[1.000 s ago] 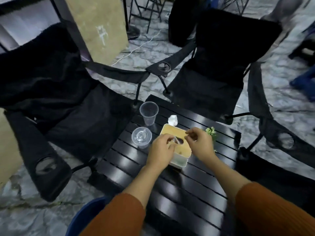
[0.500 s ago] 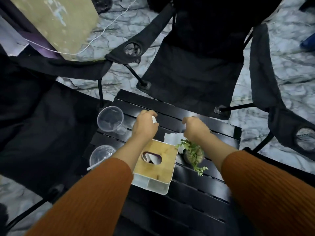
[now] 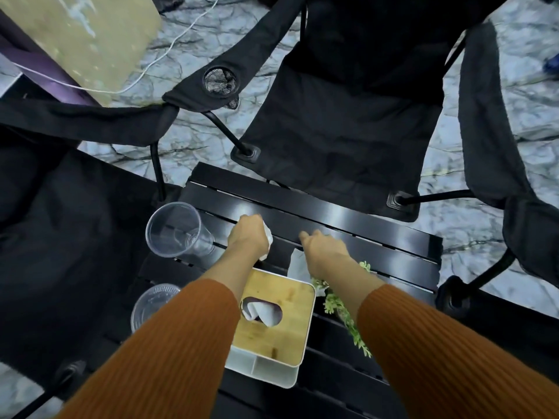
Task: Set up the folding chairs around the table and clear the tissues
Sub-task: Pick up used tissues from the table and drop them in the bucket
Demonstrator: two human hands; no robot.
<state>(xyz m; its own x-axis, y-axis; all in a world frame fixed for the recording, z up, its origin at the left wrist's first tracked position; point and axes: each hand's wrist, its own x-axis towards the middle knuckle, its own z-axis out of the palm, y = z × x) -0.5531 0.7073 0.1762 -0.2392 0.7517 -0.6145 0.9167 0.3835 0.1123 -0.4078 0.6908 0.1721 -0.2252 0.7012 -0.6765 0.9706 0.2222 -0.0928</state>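
- Up close, from the head view, a white tissue box with a bamboo lid sits on the black slatted table; a white tissue shows folded inside its oval slot.
- A clear plastic cup stands upright and empty at the table's left edge; a second clear cup nearer the camera is partly hidden by the left orange sleeve.
- The left hand is curled round a crumpled tissue, just beyond the box.
- The right hand hovers, fingers bent down, over a flat tissue lying on the slats; whether it pinches the sheet cannot be told.
- A small green plant lies beside the box, under the right forearm.
- White marks on the tan board are too blurred to read.
- One black folding chair stands open at the table's far side, with a mesh cup holder in its armrest; another chair stands at the left.
- A white cable runs over the marbled floor.
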